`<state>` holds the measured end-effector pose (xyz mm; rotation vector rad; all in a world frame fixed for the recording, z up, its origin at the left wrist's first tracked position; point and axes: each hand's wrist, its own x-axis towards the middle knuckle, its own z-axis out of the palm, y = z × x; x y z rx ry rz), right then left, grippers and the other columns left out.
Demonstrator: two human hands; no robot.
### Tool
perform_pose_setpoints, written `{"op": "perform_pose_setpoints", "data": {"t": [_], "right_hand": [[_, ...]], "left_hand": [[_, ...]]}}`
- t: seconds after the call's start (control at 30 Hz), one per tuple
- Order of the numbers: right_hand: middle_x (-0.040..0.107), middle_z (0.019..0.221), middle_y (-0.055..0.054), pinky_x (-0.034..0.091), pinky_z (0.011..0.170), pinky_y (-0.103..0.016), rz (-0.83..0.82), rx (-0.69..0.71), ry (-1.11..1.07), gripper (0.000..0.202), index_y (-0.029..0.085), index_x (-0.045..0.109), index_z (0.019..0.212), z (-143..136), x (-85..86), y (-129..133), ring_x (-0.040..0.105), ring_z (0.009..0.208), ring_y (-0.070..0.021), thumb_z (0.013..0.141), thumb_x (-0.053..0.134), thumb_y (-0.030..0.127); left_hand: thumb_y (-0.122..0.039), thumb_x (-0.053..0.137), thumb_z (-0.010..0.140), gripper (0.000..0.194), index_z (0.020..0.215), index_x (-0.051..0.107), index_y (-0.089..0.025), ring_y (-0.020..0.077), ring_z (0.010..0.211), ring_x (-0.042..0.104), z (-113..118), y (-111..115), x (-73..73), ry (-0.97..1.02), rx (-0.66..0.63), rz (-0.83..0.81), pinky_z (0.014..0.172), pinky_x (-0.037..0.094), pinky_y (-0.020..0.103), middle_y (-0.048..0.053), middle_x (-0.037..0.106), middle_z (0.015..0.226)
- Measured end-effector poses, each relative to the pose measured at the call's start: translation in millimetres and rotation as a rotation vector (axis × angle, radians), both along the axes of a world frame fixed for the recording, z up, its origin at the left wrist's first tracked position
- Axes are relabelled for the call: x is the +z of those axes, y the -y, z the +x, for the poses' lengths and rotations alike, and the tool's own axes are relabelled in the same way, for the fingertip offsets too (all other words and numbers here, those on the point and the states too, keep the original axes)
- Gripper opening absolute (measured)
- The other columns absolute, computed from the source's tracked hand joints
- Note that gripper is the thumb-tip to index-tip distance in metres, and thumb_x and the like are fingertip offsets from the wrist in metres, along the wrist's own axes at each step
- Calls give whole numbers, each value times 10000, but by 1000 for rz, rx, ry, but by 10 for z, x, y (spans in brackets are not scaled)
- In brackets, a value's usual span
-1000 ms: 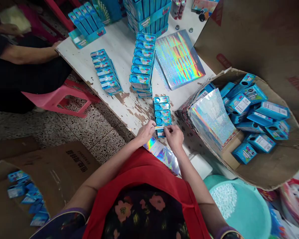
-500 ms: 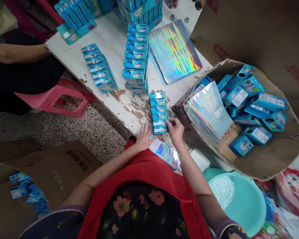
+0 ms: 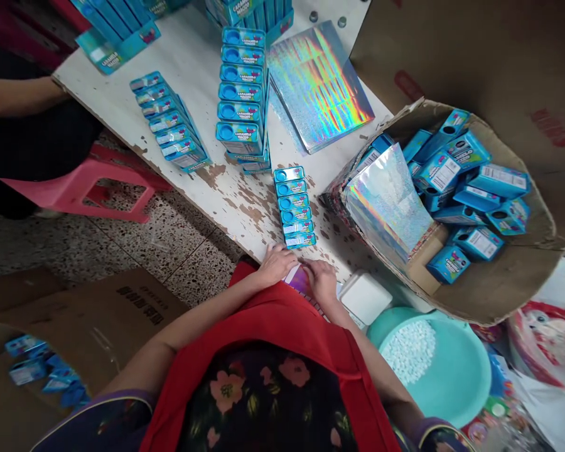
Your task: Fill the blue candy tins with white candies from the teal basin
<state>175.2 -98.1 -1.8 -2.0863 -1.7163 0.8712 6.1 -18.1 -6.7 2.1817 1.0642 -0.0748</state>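
Purple, shiny sheet [image 3: 299, 280] at the table's [image 3: 195, 69] near edge. Right hand [image 3: 322, 280] over it, fingers curled; cannot tell whether they pinch it. Left hand [image 3: 276, 265] at its left end, fingers loosely bent, grip unclear. Just beyond: row of blue boxes [image 3: 293, 202], inside the table's left edge.

The strip [image 3: 298, 280] looks glossy and foil-like, the carton [image 3: 518, 267] matt cardboard.

6 nearest blue tins [image 3: 294, 203], 1 red apron [image 3: 268, 323]
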Motion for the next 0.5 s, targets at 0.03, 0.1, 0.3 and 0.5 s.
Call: {"op": "perform_pose_setpoints", "data": {"t": [0.03, 0.1, 0.3, 0.5], "right_hand": [[719, 1020, -82, 385, 888, -404, 40, 34, 51, 213, 234, 714, 1006, -8, -8, 14, 605, 961, -251, 925, 534, 315], [698, 1133, -77, 358, 935, -424, 157, 141, 174, 220, 239, 695, 1073, -23, -39, 66, 585, 1045, -256, 936, 527, 277], [594, 1332, -86, 314, 1056, -484, 309, 375, 327, 305, 209, 594, 1242, -13, -111, 248, 495, 1250, -261, 955, 491, 210], [608, 1290, -99, 445, 962, -411, 333, 326, 144, 269, 209, 621, 1177, 51, -50, 261, 516, 1209, -247, 941, 529, 299]], "left_hand": [[-346, 436, 959, 306, 860, 689, -204, 279, 1075, 507, 8, -18, 1, -1, 21, -23, 897, 342, 441, 64, 700, 965], [-322, 444, 948, 297, 821, 679, -194, 278, 1076, 511, 19, -43, -5, -7, 51, -67, 891, 349, 433, 69, 699, 962], [-266, 427, 922, 303, 777, 678, -174, 284, 1028, 538, 65, -71, -53, -21, 83, -105, 877, 362, 430, 101, 695, 937], [-292, 434, 917, 308, 783, 687, -180, 287, 1034, 545, 75, -73, -72, -12, 102, -106, 886, 371, 433, 101, 699, 929]]}}
